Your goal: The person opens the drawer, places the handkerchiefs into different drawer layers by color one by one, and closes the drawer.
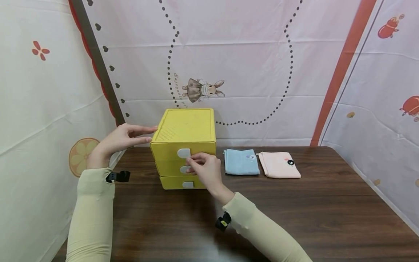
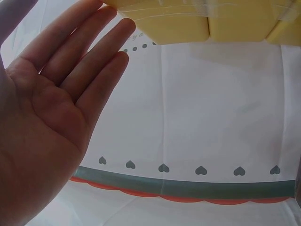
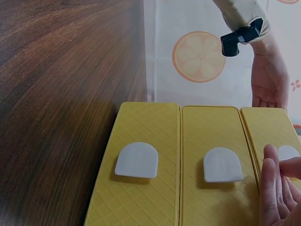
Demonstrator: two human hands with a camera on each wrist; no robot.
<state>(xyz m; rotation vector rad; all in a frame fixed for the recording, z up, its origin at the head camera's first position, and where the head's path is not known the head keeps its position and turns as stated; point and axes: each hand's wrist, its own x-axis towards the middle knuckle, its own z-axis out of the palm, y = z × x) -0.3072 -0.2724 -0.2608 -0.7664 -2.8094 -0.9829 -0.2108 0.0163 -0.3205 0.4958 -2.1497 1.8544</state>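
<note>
Fingers (image 1: 196,160) of the right hand (image 1: 206,171): curled, tips at the white tab handle (image 1: 184,153) of the top drawer, pinching or touching it; the right wrist view shows thumb and forefinger closing at the edge of that tab (image 3: 288,152), but whether the grip is firm cannot be told. Fingers (image 2: 94,56) of the left hand (image 1: 121,140): straight and together, palm open, tips resting against the upper left edge of the cabinet.

Landmark: yellow plastic three-drawer desktop cabinet (image 1: 183,145), square in plan, with a ribbed, recessed top. All places below are given from it.

Nearest, in front of the cabinet: dark brown wood-grain table (image 1: 294,218), carrying everything listed. Two forearms in pale yellow-green sleeves cross it, each with a small black clip at the wrist.

At the cabinet front: three stacked drawers, each with a white rounded tab. The top drawer (image 1: 196,148) stands slightly forward of the middle drawer (image 1: 167,167) and the bottom drawer (image 1: 173,182). The right hand covers part of the middle front.

Right of the cabinet, just beside it: folded light blue cloth (image 1: 241,162), lying flat. Further right, touching or nearly touching the blue one: folded pale pink cloth (image 1: 279,165) with a small dark mark near its far corner.

Left of the cabinet: white fabric side panel with an orange-slice print (image 1: 80,154).

Behind the cabinet: white fabric backdrop with a dotted outline, a small rabbit figure (image 1: 203,89), and a grey and red band with hearts.
</note>
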